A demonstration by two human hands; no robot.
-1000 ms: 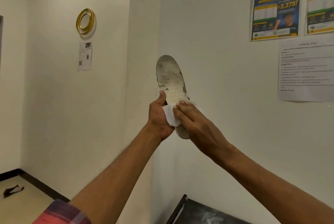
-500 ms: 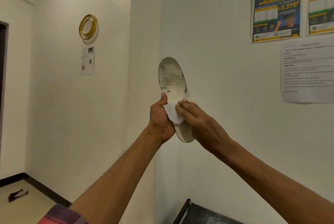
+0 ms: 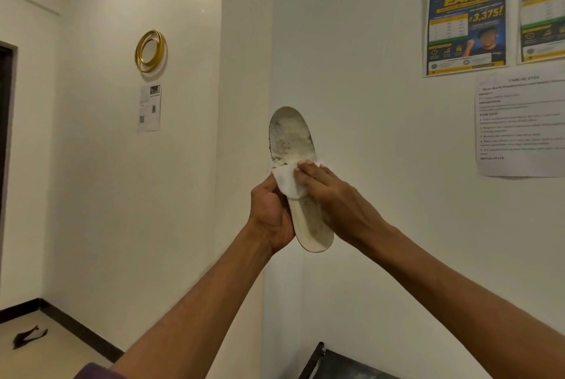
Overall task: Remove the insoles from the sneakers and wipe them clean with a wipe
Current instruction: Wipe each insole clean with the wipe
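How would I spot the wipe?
Look at the wall corner, where the left hand holds up a grubby insole. The wipe lies across its middle under the right hand: crumpled and bright white, unlike the stained insole.

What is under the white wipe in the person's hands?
The wipe lies on the middle of a soiled insole, pressed by the right hand. The left hand grips the insole. The patch beneath the wipe is covered.
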